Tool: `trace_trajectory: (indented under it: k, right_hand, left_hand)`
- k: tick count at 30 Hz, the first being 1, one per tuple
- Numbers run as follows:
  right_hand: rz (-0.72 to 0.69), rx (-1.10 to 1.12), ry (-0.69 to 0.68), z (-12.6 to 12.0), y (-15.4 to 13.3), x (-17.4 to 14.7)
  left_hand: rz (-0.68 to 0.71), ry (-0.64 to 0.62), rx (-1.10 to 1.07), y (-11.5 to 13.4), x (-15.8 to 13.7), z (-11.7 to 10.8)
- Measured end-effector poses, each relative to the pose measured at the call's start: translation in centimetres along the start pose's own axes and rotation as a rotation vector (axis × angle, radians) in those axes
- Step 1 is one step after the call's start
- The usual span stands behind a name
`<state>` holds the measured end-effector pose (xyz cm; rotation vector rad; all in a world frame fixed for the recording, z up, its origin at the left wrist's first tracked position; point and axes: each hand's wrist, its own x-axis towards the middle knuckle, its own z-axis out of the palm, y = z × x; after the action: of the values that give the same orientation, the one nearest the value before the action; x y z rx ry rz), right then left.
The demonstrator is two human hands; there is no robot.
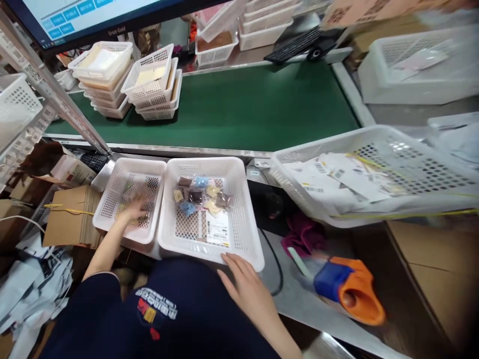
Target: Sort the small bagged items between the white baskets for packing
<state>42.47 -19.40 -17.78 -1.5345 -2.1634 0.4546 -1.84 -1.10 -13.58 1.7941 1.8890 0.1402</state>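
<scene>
Inside the smaller white basket [102, 212], my left hand [135, 208] reaches down among small clear-wrapped pieces. Motion smears its fingers, so whether they hold anything does not show. My right hand [245, 279] lies at the near right rim of the larger white basket [245, 219], fingers stretched out, with fingertips touching the edge. Several small plastic-wrapped packets [195, 196] in brown, blue and cream sit in that basket. Below them is a white printed label sheet [219, 228] with barcodes.
A green conveyor belt [254, 107] runs behind, carrying stacked white baskets [155, 94]. At right stands a big basket of paper slips [337, 174]. An orange and blue tape dispenser [352, 289] lies below it. Flat cardboard [69, 214] leans at left; a monitor [112, 20] overhangs.
</scene>
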Motion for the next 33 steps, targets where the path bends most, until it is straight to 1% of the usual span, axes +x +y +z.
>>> trace_trajectory:
  k: [3,5,7,9,11,14,16,18,20,23,26,27,29,30,31,32,33]
  right_hand:
    - [0.003,-0.021,-0.043,-0.4,-0.1,0.5]
    - [0.023,-0.039,-0.084,-0.7,-0.2,0.8]
    - [0.046,-0.051,-0.115,-1.1,-0.3,1.1]
    - [0.053,-0.058,-0.136,-1.4,-0.3,1.2]
    - [0.036,-0.063,-0.131,-1.5,-0.5,1.1]
    - [0.001,-0.079,-0.084,-1.2,-0.7,1.0]
    - [-0.011,-0.088,-0.058,-1.0,-0.8,1.0]
    - [-0.017,-0.084,-0.044,-0.7,-0.7,0.9]
    - [-0.021,-0.077,-0.029,-0.5,-0.4,0.8]
    - [-0.021,-0.069,-0.011,-0.2,-0.1,0.8]
    - [-0.002,-0.056,-0.037,-0.2,-0.1,0.9]
    - [0.012,-0.052,-0.056,-0.3,-0.1,0.9]
    - [0.037,-0.048,-0.098,-0.4,-0.1,0.9]
    - [0.042,-0.046,-0.11,-0.4,-0.1,0.9]
    - [0.038,-0.044,-0.112,-0.4,0.1,0.8]
    - [0.025,-0.039,-0.102,-0.3,0.3,0.8]
    - [0.006,-0.034,-0.081,-0.2,0.5,0.7]
  left_hand:
    - [0.011,-0.181,0.123,-1.1,-1.2,2.2]
    - [0.0,-0.226,0.19,-1.2,-1.4,3.2]
    - [-0.037,-0.228,0.241,-1.2,-1.3,3.5]
    - [-0.092,-0.188,0.276,-1.4,-1.2,3.1]
    - [-0.175,-0.108,0.304,-1.9,-1.4,2.5]
    - [-0.427,0.017,0.245,-2.9,-2.1,1.9]
    - [-0.558,0.041,0.168,-3.5,-2.5,1.8]
    - [-0.58,0.044,0.104,-3.6,-2.7,1.9]
    - [-0.566,0.09,0.024,-3.3,-2.6,1.7]
    - [-0.506,0.236,-0.124,-1.8,-2.0,0.6]
    - [-0.398,0.451,-0.253,1.3,-1.1,-1.0]
    - [-0.334,0.516,-0.3,2.6,-0.9,-1.3]
    - [-0.134,0.592,-0.423,5.5,-0.5,-1.3]
    - [-0.011,0.582,-0.482,6.8,-0.3,-1.0]
    - [0.116,0.527,-0.522,7.9,-0.3,-0.8]
    - [0.228,0.439,-0.529,8.6,-0.3,-0.7]
    - [0.297,0.339,-0.494,8.9,-0.4,-0.7]
